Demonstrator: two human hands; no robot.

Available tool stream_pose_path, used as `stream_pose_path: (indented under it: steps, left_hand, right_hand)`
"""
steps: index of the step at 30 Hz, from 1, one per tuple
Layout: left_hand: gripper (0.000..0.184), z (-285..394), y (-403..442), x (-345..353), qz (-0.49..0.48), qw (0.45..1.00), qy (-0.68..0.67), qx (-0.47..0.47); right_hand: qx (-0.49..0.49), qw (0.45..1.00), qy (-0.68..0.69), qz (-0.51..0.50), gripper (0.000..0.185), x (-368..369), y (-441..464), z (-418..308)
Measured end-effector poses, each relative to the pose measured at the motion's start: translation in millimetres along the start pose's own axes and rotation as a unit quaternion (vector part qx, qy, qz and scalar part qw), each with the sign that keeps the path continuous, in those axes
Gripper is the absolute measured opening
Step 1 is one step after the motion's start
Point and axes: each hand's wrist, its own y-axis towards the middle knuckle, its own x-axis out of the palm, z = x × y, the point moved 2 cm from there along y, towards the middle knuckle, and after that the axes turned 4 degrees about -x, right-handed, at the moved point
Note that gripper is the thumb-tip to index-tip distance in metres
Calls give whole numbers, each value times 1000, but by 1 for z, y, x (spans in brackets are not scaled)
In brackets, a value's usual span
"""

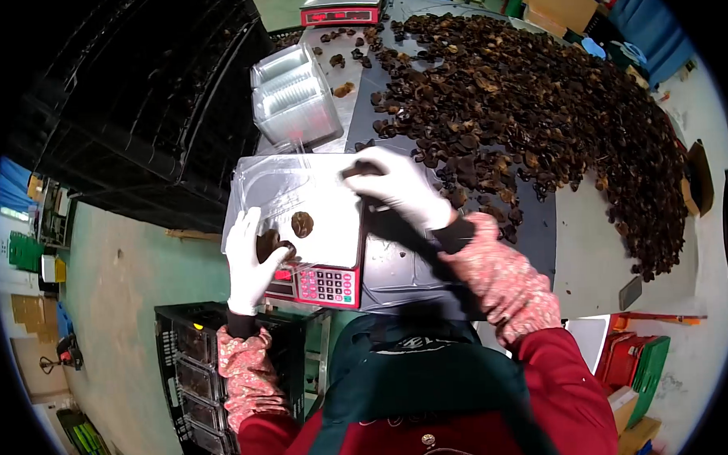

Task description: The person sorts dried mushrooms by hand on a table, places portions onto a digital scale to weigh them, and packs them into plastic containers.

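My left hand [251,259], in a white glove, is at the left front of the scale's white platform [336,220]. Its thumb and fingers curve round a dark brown mushroom [267,244]. Another mushroom [302,224] lies just right of it. A clear plastic container [254,187] with thin, shiny edges rests over the platform's left side; exactly where it ends is hard to make out. Over the right edge of the scale, my gloved right hand [399,186] is closed on a dark mushroom piece [354,172], slightly blurred. The scale's red keypad panel [327,286] faces me.
A large heap of dark mushrooms [528,101] covers the table's right and far side. Stacked clear containers [295,97] stand behind the scale, with a second scale [340,12] beyond. Black crates [160,114] rise at the left; another crate [166,339] holding clear boxes sits below.
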Motion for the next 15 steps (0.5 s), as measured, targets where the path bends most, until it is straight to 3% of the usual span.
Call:
stream_pose_path:
  steps: [2, 3, 4, 5, 6, 7, 8, 9, 12, 13, 14, 15]
  left_hand:
    - [89, -9, -7, 5, -13, 997, -71, -36]
    - [90, -9, -7, 2, -22, 994, -93, -57]
    - [92, -6, -8, 1, -37, 989, -116, -80]
    - [96, -11, -8, 2, 2, 986, -159, -39]
    - [89, -19, -15, 9, 39, 948, -307, -70]
    - [86, -17, -16, 8, 45, 952, -296, -67]
    - [88, -14, -14, 5, 52, 955, -285, -63]
    - [97, -16, -11, 2, 36, 985, -156, -61]
    - [94, -21, -11, 3, 17, 993, -100, -53]
    - [91, -18, -10, 3, 23, 995, -88, -49]
    - [90, -17, -10, 2, 25, 995, -82, -50]
    - [88, -15, -9, 2, 30, 995, -88, -48]
  right_hand:
    - [-104, 991, -53, -62, 28, 57, 29, 20]
    - [-160, 985, -45, -44, 27, 88, 35, 22]
    - [-225, 966, -123, -41, 25, 112, 39, 26]
    - [-268, 938, -211, -59, 25, 135, 54, 56]
    - [-206, 921, -324, -69, 26, 153, 44, 60]
    - [-192, 824, -517, -128, 32, 169, 41, 73]
    - [-181, 816, -525, -163, 46, 170, 32, 68]
    - [-196, 809, -529, -163, 54, 168, 26, 61]
    - [-248, 828, -478, -155, 72, 145, 15, 41]
    - [-269, 844, -432, -171, 72, 129, 15, 34]
    - [-300, 882, -322, -171, 60, 106, 15, 24]
    - [-298, 901, -299, -99, 43, 82, 6, 25]
